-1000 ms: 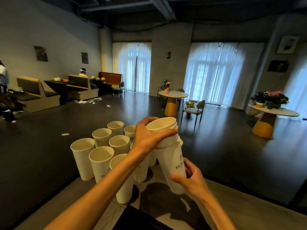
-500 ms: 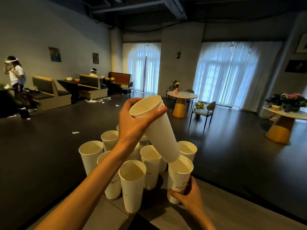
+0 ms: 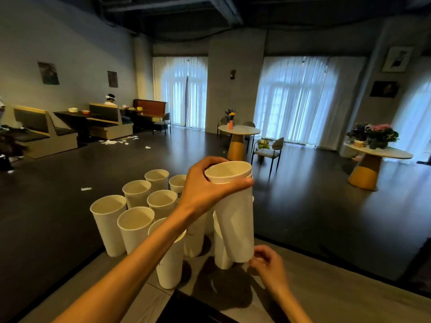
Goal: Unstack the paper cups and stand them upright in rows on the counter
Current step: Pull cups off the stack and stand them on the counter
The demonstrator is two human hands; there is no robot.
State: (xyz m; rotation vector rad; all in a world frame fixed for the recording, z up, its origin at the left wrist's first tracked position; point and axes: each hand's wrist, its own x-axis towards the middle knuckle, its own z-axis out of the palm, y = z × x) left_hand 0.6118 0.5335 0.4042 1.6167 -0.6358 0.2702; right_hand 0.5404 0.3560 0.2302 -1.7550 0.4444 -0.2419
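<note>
Left hand (image 3: 205, 190) grips the stack's (image 3: 235, 217) rim; right hand (image 3: 268, 262) now pinches its base, having released a cup (image 3: 221, 250) onto the bench (image 3: 326, 290) beside the rows. Another separation looks due.

Grey counter (image 3: 326, 290), upright paper cups (image 3: 135, 229)

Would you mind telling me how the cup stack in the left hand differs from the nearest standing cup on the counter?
The held stack is gripped at its rim by the left hand; the nearest standing cup stands untouched on the counter. The held stack shows doubled rims, so it is nested; the nearest standing cup shows one rim, partly hidden by the forearm. Both are tall, white, open-side up.
</note>
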